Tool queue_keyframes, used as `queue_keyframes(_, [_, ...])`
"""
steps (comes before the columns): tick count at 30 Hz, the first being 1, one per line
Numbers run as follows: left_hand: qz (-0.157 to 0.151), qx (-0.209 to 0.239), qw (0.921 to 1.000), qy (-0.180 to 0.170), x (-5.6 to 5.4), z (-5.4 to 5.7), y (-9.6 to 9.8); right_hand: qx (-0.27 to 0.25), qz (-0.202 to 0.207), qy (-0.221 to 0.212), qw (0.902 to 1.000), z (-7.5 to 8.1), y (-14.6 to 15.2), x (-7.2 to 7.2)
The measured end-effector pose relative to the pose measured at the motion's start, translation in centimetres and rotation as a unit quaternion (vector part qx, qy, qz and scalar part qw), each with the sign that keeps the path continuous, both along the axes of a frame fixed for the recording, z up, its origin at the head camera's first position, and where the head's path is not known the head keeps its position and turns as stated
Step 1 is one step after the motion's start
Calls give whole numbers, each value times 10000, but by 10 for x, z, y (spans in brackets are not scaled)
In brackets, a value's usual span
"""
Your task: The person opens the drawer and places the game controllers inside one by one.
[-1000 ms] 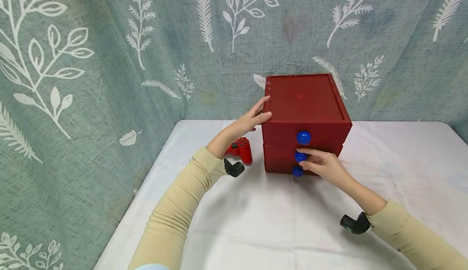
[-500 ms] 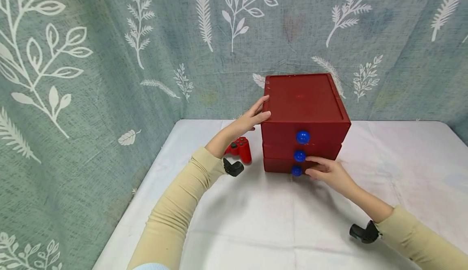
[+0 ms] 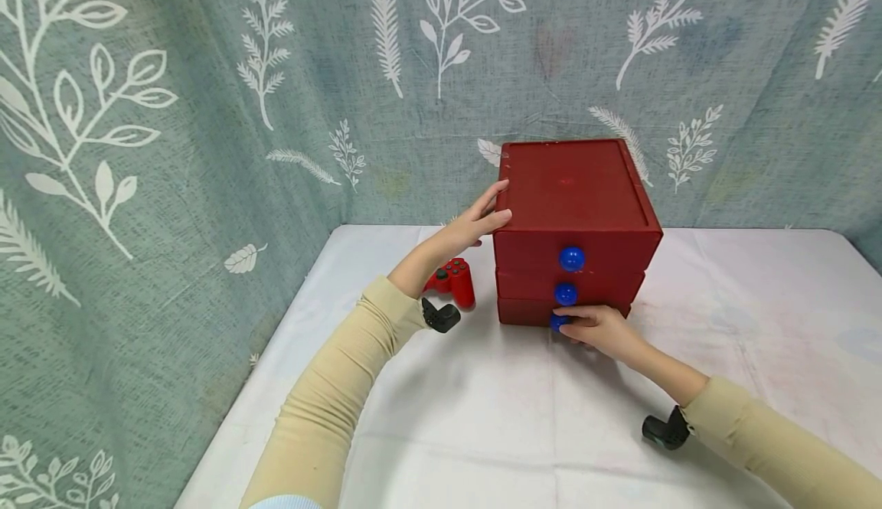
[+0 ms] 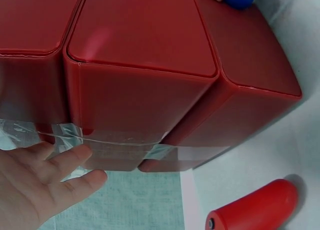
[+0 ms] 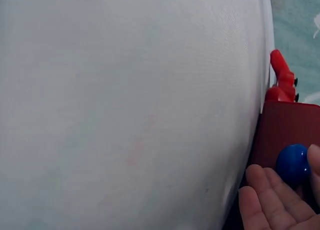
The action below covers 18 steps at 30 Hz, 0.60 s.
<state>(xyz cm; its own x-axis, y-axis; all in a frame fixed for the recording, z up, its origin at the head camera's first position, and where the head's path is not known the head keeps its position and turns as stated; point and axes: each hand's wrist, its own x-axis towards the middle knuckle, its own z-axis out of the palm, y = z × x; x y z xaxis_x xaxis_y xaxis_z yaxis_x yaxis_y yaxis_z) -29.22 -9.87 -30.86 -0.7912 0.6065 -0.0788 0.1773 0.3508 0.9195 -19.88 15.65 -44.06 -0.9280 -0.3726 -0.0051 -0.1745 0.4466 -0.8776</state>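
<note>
A dark red three-drawer box [image 3: 575,184] stands toward the back of the table, its drawers pushed in. Down its front run a top blue knob [image 3: 572,259], a middle blue knob [image 3: 566,293] and a bottom blue knob [image 3: 556,323]. My right hand [image 3: 608,334] pinches the bottom one, index finger above and thumb below. In the right wrist view, thumb and fingers sit around that blue knob [image 5: 291,165]. My left hand [image 3: 460,235] rests its spread fingertips on the box's upper left edge; the left wrist view shows this hand [image 4: 37,187] with fingers extended beside the taped side.
A red game controller [image 3: 458,283] lies left of the box, partly behind my left wrist. White cloth covers the table [image 3: 468,417]. A green leaf-patterned curtain [image 3: 427,134] hangs close behind the box and along the left.
My right hand has let go of the middle knob, drawn slightly back to the right, then come down onto the bottom knob. The left hand and the box have stayed put.
</note>
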Motion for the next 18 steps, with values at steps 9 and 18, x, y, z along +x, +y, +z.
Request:
queue_keyframes(9, [-51,1,9999,-147,16,19,1,98,-103,-87,9999,4,-3,-4])
queue_keyframes(18, [-89,46,9999,-105,12,14,0,135,-164,-54,9998,3,-5,1])
